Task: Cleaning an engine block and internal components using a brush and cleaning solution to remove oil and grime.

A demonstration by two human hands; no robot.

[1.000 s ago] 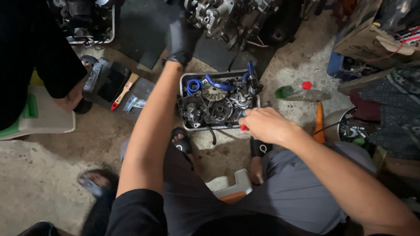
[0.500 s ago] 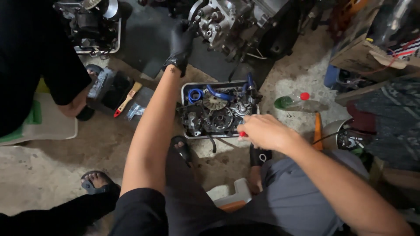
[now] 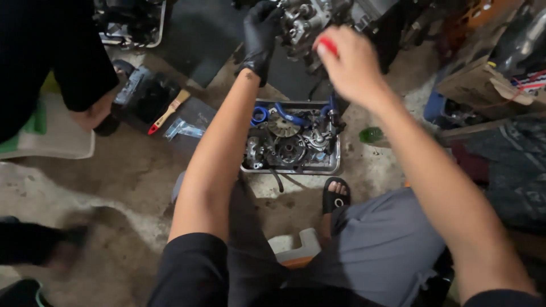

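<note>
We're looking down at a concrete floor. Our left hand, in a black glove, is up at the engine block at the top of the view, fingers curled against the metal, prob. gripping an edge, though the dark glove hides exactly what. Our right hand, bare, is raised just right of it, fingers closed tight round a small red-handled tool; only the red end shows, the rest is blurred, so we can't tell what kind it is. The tool sits near the engine, not visibly touching it.

Below both hands, btw. our forearms, lies a metal tray full of greasy gears, w/ blue hoses along its far side. A green bottle lies just right of the tray. A wooden-handled brush w/ red tip lies well left of it. Another person's hand hangs from a black sleeve at the left, apart from ours.
</note>
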